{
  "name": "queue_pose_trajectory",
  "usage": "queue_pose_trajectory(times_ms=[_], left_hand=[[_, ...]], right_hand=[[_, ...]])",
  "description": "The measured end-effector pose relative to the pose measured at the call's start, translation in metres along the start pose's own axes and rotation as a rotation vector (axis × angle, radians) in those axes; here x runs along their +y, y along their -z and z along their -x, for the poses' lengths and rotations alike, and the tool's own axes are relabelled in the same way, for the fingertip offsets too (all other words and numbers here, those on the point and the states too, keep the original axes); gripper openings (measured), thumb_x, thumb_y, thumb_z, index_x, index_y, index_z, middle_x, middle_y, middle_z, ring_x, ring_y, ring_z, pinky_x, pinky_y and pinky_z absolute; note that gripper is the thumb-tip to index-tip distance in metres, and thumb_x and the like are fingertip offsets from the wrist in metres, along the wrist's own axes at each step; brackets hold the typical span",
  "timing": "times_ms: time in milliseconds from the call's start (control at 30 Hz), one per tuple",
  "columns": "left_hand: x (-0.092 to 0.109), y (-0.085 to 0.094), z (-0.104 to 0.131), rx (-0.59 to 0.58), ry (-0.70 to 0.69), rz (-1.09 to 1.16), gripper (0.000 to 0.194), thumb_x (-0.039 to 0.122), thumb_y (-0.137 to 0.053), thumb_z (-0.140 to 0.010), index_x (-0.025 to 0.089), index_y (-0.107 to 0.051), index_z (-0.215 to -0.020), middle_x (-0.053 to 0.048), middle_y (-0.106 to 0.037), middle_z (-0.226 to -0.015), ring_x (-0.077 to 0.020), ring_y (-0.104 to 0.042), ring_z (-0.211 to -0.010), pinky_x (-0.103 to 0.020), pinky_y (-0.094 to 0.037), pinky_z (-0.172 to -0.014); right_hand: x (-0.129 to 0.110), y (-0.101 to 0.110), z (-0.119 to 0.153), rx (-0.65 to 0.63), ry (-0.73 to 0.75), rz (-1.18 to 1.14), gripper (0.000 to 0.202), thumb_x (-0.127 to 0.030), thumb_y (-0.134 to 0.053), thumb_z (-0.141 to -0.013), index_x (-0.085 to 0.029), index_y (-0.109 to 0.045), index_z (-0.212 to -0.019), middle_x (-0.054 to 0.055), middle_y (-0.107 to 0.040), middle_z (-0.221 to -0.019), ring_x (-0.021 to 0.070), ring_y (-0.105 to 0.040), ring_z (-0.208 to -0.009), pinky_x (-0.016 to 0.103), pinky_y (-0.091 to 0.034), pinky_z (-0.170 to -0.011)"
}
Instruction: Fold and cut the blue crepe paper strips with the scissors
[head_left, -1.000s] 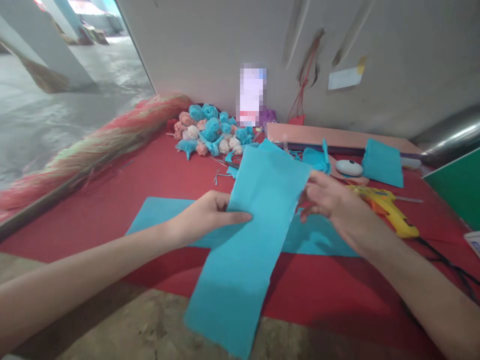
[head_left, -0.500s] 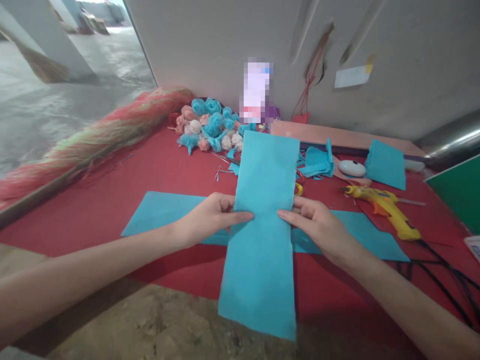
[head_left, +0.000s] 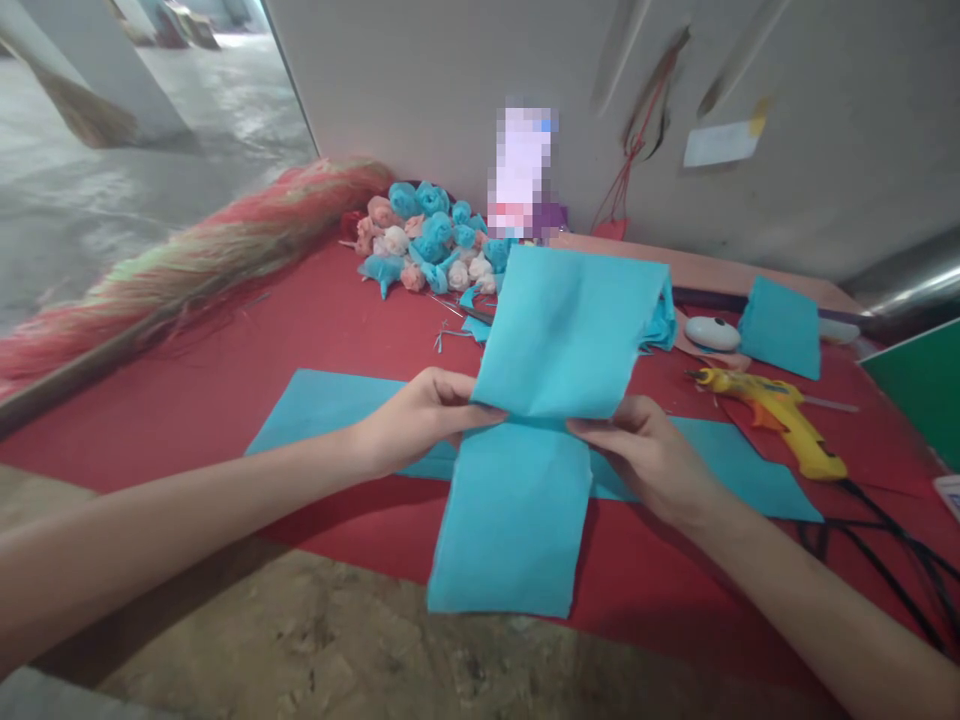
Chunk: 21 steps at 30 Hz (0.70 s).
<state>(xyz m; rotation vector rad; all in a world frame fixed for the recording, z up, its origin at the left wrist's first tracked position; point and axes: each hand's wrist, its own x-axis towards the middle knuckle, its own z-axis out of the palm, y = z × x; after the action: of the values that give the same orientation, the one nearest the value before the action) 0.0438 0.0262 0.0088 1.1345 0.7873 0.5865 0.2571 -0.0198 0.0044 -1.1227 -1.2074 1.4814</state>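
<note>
Between my hands is a strip of blue crepe paper [head_left: 510, 520], creased across its middle. Its upper part [head_left: 574, 330] leans to the right and its lower part hangs toward me past the table's front edge. My left hand [head_left: 431, 415] pinches the left edge at the crease, thumb on top. The thumb and fingers of my right hand [head_left: 645, 450] close on the right edge at the same height. Beneath, a longer blue paper strip [head_left: 330, 415] lies crosswise on the red table, its middle hidden by the held paper and my hands.
Blue, pink and white paper flowers [head_left: 435, 240] are heaped at the back. On the right lie a yellow glue gun [head_left: 780, 420] with a black cord, a white oval object [head_left: 712, 333] and a blue paper piece [head_left: 780, 328]. A broom [head_left: 187, 260] lies along the left edge.
The held paper has gone from nearly flat to bent across the middle. Its upper part has swung right, and its lower end has come up a little. Both hands still pinch the edges.
</note>
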Motion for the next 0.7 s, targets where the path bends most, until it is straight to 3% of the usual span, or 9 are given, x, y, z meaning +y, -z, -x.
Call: queue_pose_trajectory(times_ms=[300,700], left_hand=[[0.003,0.003,0.000,-0.064,0.009,0.082,0.006,0.018,-0.063,-0.066,0.015,-0.068,-0.066,-0.001,-0.067,-0.063,-0.0107,-0.061,-0.054,-0.021,-0.048,-0.054],[0.006,0.006,-0.002,-0.159,0.020,0.097,0.009,0.012,-0.053,-0.075,0.013,-0.060,-0.070,0.003,-0.055,-0.054,-0.0058,-0.053,-0.047,-0.013,-0.046,-0.043]], right_hand=[[-0.010,-0.003,0.004,-0.037,-0.037,0.077,0.023,-0.015,-0.055,-0.073,-0.028,-0.074,-0.069,-0.003,-0.066,-0.060,0.0092,-0.054,-0.052,0.022,-0.043,-0.051],[-0.009,0.000,0.004,0.076,0.026,0.199,0.024,-0.014,-0.053,-0.069,-0.026,-0.074,-0.068,-0.002,-0.067,-0.064,0.0101,-0.052,-0.055,0.024,-0.041,-0.055]])
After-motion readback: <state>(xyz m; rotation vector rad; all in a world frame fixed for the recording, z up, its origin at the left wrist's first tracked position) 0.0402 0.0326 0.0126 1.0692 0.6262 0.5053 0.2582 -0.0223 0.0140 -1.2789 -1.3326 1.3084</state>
